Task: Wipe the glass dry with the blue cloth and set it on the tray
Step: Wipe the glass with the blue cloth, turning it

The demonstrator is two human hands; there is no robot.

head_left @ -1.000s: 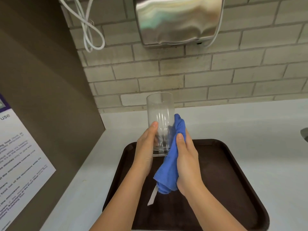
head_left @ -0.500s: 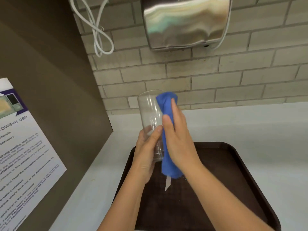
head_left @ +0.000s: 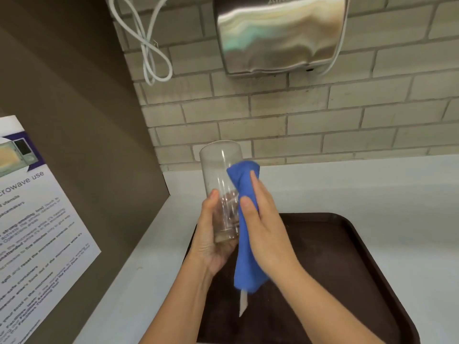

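A tall clear glass (head_left: 218, 175) is held upright above the tray's near-left corner. My left hand (head_left: 211, 234) grips its lower half and base. My right hand (head_left: 263, 219) presses the blue cloth (head_left: 244, 234) flat against the glass's right side, with the cloth's top bunched just below the rim and its white tag hanging underneath. The dark brown tray (head_left: 347, 269) lies on the white counter below both hands, with nothing standing on it.
A steel hand dryer (head_left: 280, 33) hangs on the brick wall above, with a looped white cable (head_left: 149, 53) to its left. A brown side panel with a microwave notice (head_left: 32, 232) borders the left. White counter (head_left: 372, 189) extends right.
The cloth and my right hand slid down the glass's right side from the rim to mid-height. The view shifted slightly, and the glass stayed in my left hand.
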